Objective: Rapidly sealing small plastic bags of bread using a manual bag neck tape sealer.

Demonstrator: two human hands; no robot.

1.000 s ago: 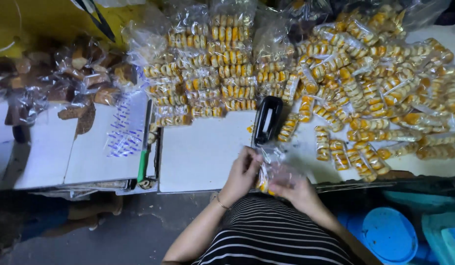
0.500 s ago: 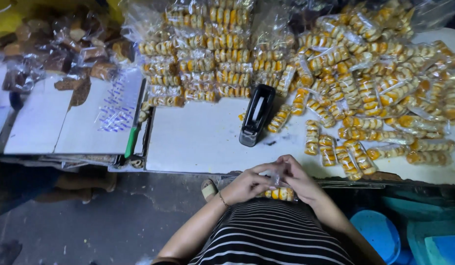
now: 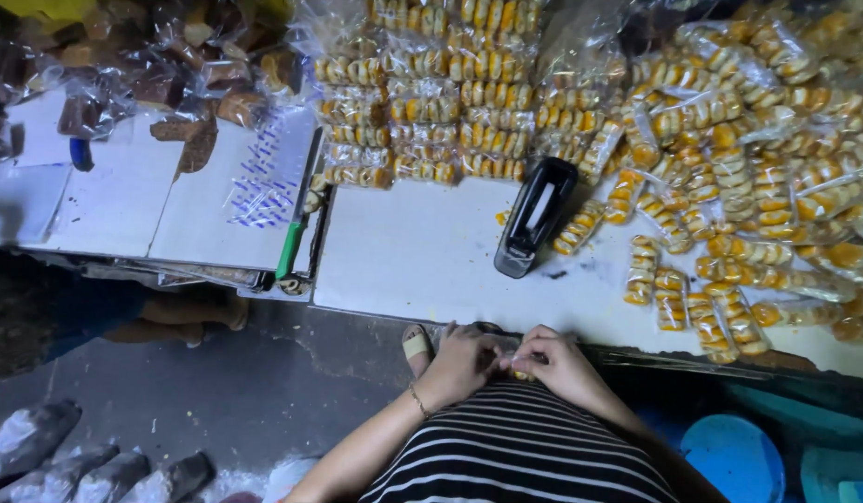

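Right now we pinch a small clear packet of yellow sweets point(image 3: 517, 371) between our left hand point(image 3: 462, 359) and right hand point(image 3: 559, 361), fingers closed on it, low at the near edge of the white table point(image 3: 422, 256). Beyond lies a black stapler point(image 3: 536, 216), then heaps of filled packets point(image 3: 729, 177).

Looks to me like small snack-packing workshop. White bench point(image 3: 422, 256) as landmark: far side piled with clear bags of yellow biscuits point(image 3: 469, 93), loose small packs point(image 3: 711, 233) spread toward its right end. Black stapler point(image 3: 536, 216) lies mid-bench. Bags of brown cakes point(image 3: 161, 74) heaped at far left. Bare concrete floor point(image 3: 245, 391) below near edge.
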